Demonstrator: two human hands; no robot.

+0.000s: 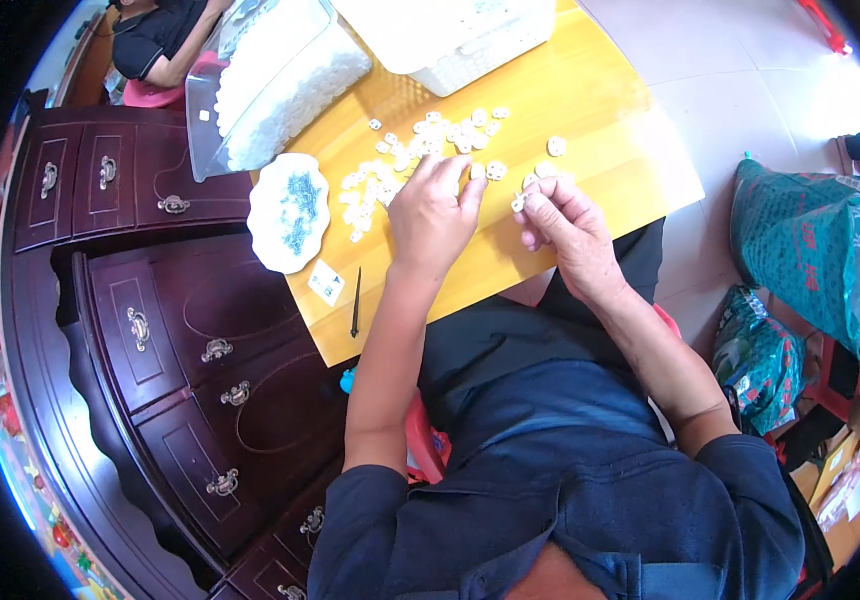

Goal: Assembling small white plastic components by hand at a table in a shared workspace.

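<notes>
My right hand [580,235] pinches a small white plastic piece [519,203] with dark marks between thumb and fingertips, above the table's near side. To its left, my left hand [432,222] reaches over a scatter of loose white pieces [370,200]. Its thumb stands apart from the bent fingers, and another white piece [478,172] lies by the thumb tip. The fingertips are partly hidden behind the hand. A scalloped white dish [263,220] holding tiny blue-grey bits stands further left. Black tweezers [357,303] and a small printed white card [326,282] lie near the left forearm.
At the table's far side are a clear bin [295,95] heaped with white pieces and a white basket [485,65]. A dark wooden cabinet [200,290] flanks the left. Green bags [815,245] stand on the right. Another person [155,50] sits at far left.
</notes>
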